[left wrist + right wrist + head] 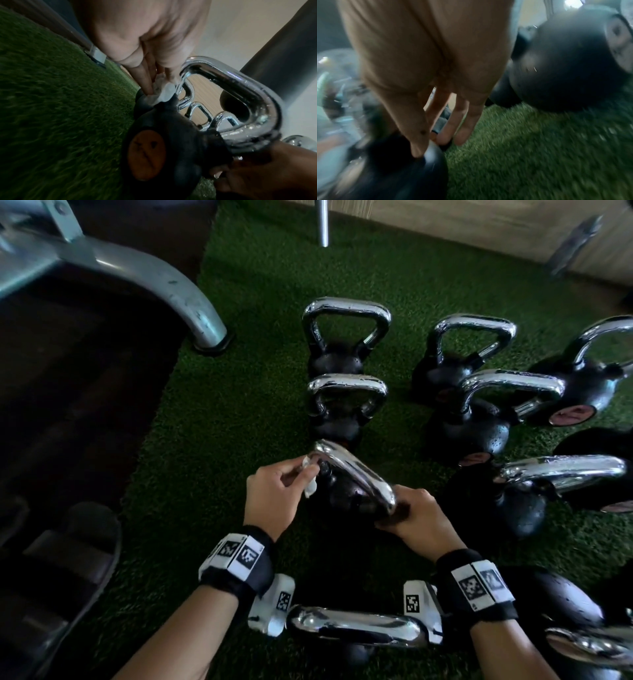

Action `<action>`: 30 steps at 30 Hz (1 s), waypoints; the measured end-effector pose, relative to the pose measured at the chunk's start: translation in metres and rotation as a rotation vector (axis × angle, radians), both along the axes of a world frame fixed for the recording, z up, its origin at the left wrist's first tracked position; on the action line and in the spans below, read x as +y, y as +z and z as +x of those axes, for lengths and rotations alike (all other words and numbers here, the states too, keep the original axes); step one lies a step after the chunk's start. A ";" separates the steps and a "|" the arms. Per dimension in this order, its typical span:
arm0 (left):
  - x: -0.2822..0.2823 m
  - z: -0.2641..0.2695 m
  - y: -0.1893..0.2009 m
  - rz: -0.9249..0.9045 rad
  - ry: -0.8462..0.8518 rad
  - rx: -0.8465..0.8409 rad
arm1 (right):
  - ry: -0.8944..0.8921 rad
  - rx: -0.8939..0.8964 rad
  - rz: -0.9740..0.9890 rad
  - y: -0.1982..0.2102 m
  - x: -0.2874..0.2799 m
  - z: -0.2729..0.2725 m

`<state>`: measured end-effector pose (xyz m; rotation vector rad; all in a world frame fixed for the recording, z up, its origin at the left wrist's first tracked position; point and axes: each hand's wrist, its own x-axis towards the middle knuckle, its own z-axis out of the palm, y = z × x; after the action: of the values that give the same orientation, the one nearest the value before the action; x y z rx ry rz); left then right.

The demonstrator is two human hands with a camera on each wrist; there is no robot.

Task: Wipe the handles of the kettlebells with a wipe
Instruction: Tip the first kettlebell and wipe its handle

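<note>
A black kettlebell [346, 494] with a chrome handle [356, 474] stands on green turf [239, 392], handle turned diagonally. My left hand [305, 474] pinches a small crumpled white wipe [310, 487] against the handle's left leg, just above the ball. In the left wrist view the wipe [161, 93] sits between my fingertips and the handle [240, 92]; an orange disc [147, 154] marks the ball. My right hand [394, 515] grips the kettlebell at the handle's right end. The right wrist view is blurred; the fingers [447, 128] reach down onto the black ball [402, 169].
Several more chrome-handled kettlebells stand behind [346, 337], to the right [486, 412] and close below my wrists [356, 628]. A grey machine leg [191, 302] and dark flooring lie to the left, a black sandal [68, 559] at bottom left, a steel bar [322, 220] at top.
</note>
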<state>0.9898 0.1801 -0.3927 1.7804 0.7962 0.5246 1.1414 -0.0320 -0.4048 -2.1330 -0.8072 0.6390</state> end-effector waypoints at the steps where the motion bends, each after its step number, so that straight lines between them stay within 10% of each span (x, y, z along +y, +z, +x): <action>1: 0.001 0.009 0.002 0.015 -0.008 0.008 | 0.041 -0.001 -0.019 0.002 0.000 -0.001; 8: 0.013 0.044 0.001 -0.009 -0.130 0.045 | 0.221 0.093 -0.176 0.017 0.023 0.010; 30: 0.022 0.044 0.027 -0.075 -0.228 -0.072 | -0.056 0.419 -0.108 0.027 0.064 -0.004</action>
<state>1.0338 0.2019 -0.3657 1.7458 0.5472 0.3999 1.1371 0.0321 -0.3777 -2.0058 -0.4900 1.0747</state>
